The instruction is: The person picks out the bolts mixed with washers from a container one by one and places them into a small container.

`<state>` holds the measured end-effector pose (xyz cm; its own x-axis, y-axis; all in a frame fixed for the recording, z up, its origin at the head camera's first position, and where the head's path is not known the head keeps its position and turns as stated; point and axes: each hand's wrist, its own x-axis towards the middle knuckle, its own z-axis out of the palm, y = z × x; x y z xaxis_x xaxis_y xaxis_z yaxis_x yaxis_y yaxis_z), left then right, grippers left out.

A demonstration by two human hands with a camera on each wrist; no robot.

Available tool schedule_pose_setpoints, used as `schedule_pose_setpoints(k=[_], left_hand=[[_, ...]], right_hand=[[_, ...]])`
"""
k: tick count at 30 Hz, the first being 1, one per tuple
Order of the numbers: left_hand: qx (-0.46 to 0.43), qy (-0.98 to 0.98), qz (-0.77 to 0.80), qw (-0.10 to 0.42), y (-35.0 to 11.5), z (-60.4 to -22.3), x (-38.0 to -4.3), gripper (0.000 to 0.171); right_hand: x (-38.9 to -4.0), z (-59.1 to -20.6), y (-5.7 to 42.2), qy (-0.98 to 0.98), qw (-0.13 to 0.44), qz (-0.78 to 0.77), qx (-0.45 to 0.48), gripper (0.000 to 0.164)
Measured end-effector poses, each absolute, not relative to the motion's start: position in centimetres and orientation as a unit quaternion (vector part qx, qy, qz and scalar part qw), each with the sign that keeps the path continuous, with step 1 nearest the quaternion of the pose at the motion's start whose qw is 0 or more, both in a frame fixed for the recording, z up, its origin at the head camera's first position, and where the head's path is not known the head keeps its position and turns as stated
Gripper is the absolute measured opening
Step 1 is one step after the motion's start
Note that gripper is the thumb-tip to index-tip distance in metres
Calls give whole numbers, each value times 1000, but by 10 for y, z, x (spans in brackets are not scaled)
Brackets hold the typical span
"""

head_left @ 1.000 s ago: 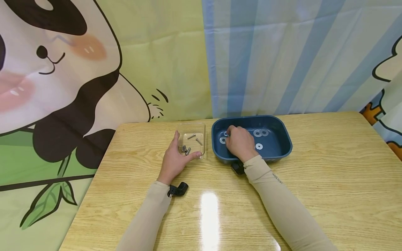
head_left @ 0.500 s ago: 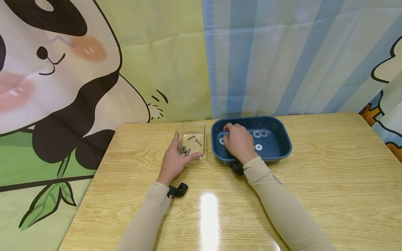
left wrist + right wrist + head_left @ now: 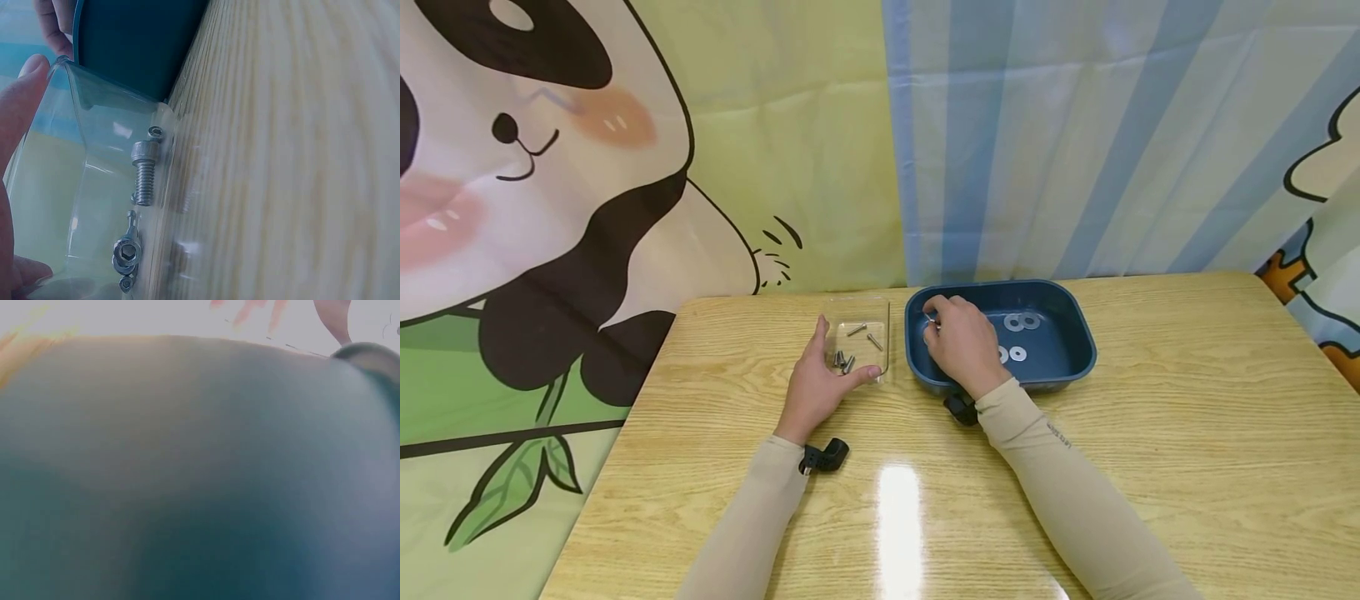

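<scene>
My left hand (image 3: pixel 814 390) spans a small clear plastic box (image 3: pixel 871 309), gripping it with the thumb at the near right corner and fingers along the left side. Several metal screws (image 3: pixel 850 364) lie inside; the left wrist view shows a thick socket-head screw (image 3: pixel 145 175) through the clear wall. My right hand (image 3: pixel 966 348) is inside the dark blue bin (image 3: pixel 1060 354), toward its left end. Thumb and index finger pinch a washer (image 3: pixel 929 317), seen edge-on. More flat washers (image 3: pixel 1028 321) lie on the bin floor, some partly hidden by the hand.
Both containers stand side by side near the back of the wooden table (image 3: pixel 1187 400). A printed curtain (image 3: pixel 820 150) hangs right behind them. The blurred bin wall (image 3: pixel 200 425) fills most of the right wrist view.
My right hand has shifted left inside the bin and raised a washer between its fingertips. A washer once covered by the hand now shows near its wrist. The left hand stays in place.
</scene>
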<state>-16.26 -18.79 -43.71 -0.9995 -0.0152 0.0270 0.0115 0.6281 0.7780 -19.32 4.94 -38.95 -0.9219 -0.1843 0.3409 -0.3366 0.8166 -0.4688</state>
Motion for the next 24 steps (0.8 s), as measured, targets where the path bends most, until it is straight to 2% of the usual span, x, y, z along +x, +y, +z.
schedule_pose_setpoints(k=[7,14,24], left_hand=[[-3,-903,-429,17,-188,-438,-162,127],[-3,-901,-433,21,-187,-439,-164,123],[-1,-902,-432,16,-187,-438,-163,125]], right_hand=[[-190,-386,46,-937,164,268,152,21],[-188,-384,42,-933,164,276,162,21],[-183,-388,34,-930,169,272,180,21]])
